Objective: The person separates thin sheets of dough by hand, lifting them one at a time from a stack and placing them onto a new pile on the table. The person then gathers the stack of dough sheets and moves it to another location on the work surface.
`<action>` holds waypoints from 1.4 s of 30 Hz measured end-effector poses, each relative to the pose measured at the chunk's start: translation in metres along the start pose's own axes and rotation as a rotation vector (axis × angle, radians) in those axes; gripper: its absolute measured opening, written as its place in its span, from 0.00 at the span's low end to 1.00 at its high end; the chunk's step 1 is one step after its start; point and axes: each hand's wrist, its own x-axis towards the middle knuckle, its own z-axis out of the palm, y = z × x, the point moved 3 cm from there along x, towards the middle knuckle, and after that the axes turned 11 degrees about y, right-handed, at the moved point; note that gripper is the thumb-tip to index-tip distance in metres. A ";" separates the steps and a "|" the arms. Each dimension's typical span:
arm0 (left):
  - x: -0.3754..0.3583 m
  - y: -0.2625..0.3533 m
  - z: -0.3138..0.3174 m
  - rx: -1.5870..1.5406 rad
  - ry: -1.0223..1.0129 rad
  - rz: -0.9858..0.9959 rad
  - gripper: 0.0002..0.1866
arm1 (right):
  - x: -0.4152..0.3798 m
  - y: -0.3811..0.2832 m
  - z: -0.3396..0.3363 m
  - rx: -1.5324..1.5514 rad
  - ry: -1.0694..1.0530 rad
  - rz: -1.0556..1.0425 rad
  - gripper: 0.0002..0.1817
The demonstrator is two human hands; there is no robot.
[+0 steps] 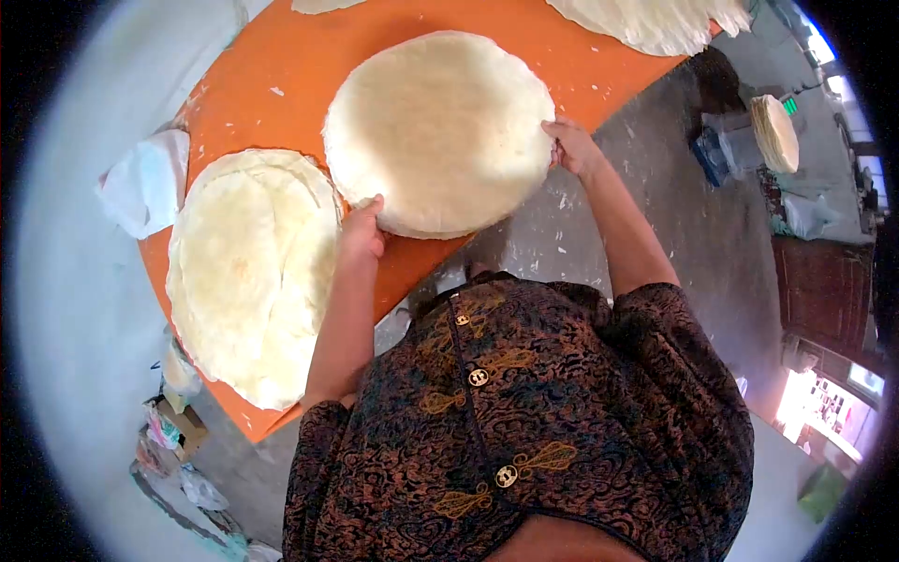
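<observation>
Head view, looking down over the person's patterned top point(524, 421) onto an orange table point(281, 66). A thick round stack of flatbreads point(438, 131) sat at the table's near edge, centre of view, overhanging it slightly on the right. Left hand point(363, 229) was pressed against the stack's near-left rim, fingers curled onto the edge and thumb on top; right hand point(571, 145) gripped the right rim, fingers closed on the edge. Both hands thus had hold of the same stack, one on each side, neither wide open. Whether the stack was lifted clear of the table or resting on it could not be told from this angle; it looked to be resting. To the left lay a second, wider pile of flatbreads point(253, 272), thinner and less even, sheets offset from each other, near the left hand but apart from the gripped stack. More flatbread edges point(655, 23) showed at the far right of the table. A white plastic bag point(145, 183) lay at the table's left edge. Far right, on the floor side, another small stack of rounds point(775, 131) stood on a container. Judged progress: centre stack was gathered and squared, the left pile was loose and not yet tidied, so the work seemed partway through.
</observation>
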 end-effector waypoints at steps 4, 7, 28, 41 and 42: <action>-0.018 0.006 0.011 -0.041 0.008 0.081 0.17 | -0.029 -0.018 0.005 -0.370 0.144 -0.156 0.12; -0.020 0.004 0.003 -0.105 -0.082 0.212 0.24 | -0.013 -0.020 0.002 -0.956 0.253 -0.440 0.17; -0.190 -0.007 -0.352 -0.525 0.219 0.204 0.09 | -0.205 0.122 0.434 -1.319 -0.630 -1.839 0.16; -0.112 0.087 -0.347 -0.641 0.076 0.403 0.19 | -0.270 0.023 0.503 -1.426 -0.923 -0.963 0.08; -0.117 0.097 -0.340 -0.641 0.066 0.380 0.16 | -0.264 0.034 0.496 -1.390 -0.980 -0.909 0.08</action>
